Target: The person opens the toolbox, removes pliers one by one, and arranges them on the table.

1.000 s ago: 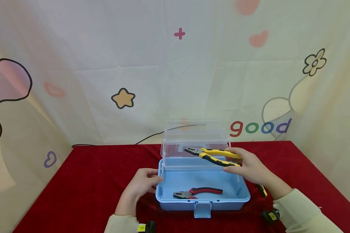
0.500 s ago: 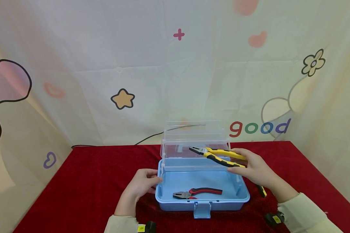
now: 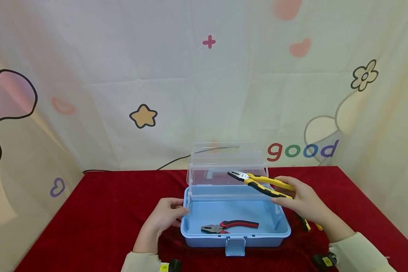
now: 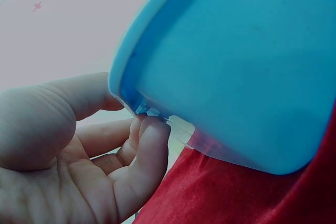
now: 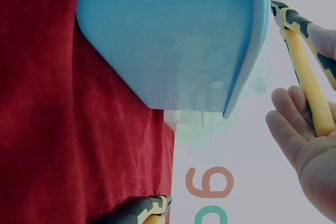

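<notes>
The right hand grips yellow-and-black metal pliers, handles spread, while the left hand pinches a light-blue plastic toolbox.

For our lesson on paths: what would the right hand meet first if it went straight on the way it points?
Probably the lid, with the yellow pliers in the right hand touching first, though depth is unclear.

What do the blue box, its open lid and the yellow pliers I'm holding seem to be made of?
Blue box: probably molded plastic, smooth with a soft sheen. Open lid: likely clear plastic, since the backdrop shows through. Yellow pliers: the gray head looks like metal, bright where it catches light; the two-tone grips could be rubber or plastic.
</notes>
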